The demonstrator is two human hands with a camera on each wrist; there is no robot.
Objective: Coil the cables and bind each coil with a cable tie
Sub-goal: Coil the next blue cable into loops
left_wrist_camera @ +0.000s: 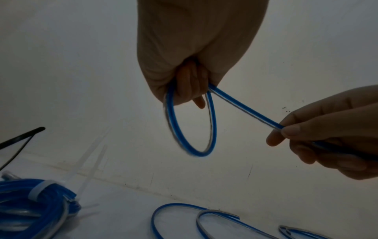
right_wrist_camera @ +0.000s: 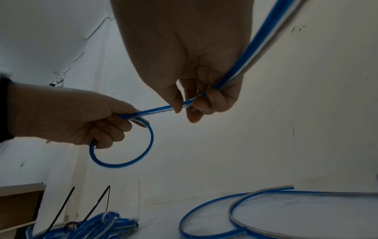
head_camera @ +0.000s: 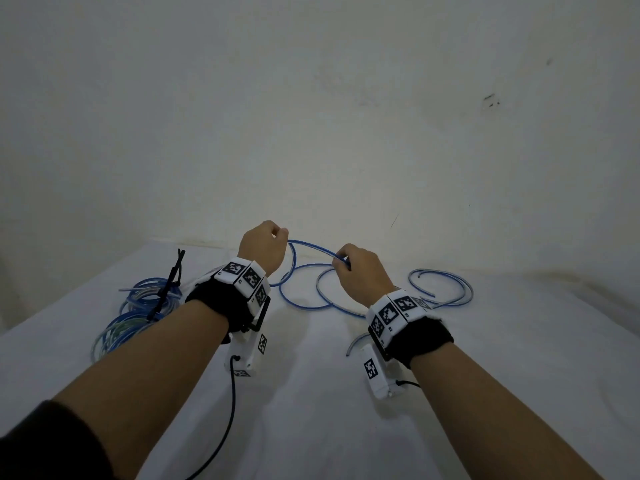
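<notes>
A blue and clear cable [head_camera: 311, 248] runs between my two hands above the white table [head_camera: 311, 393]. My left hand [head_camera: 265, 245] grips a small loop of the cable [left_wrist_camera: 192, 127] in its curled fingers. My right hand [head_camera: 356, 271] pinches the cable [right_wrist_camera: 163, 108] between thumb and fingers, a short way to the right. The rest of the cable lies in loose loops [head_camera: 304, 292] on the table beyond my hands. Bound coils [head_camera: 145, 303] of blue cable lie at the left, with black cable ties [head_camera: 171, 282] and white cable ties [left_wrist_camera: 92, 161] sticking up from them.
Another loose blue and grey cable [head_camera: 443, 285] curls on the table at the right. A plain wall [head_camera: 311, 116] rises close behind the table. A wooden edge [right_wrist_camera: 20, 207] shows at the far left in the right wrist view.
</notes>
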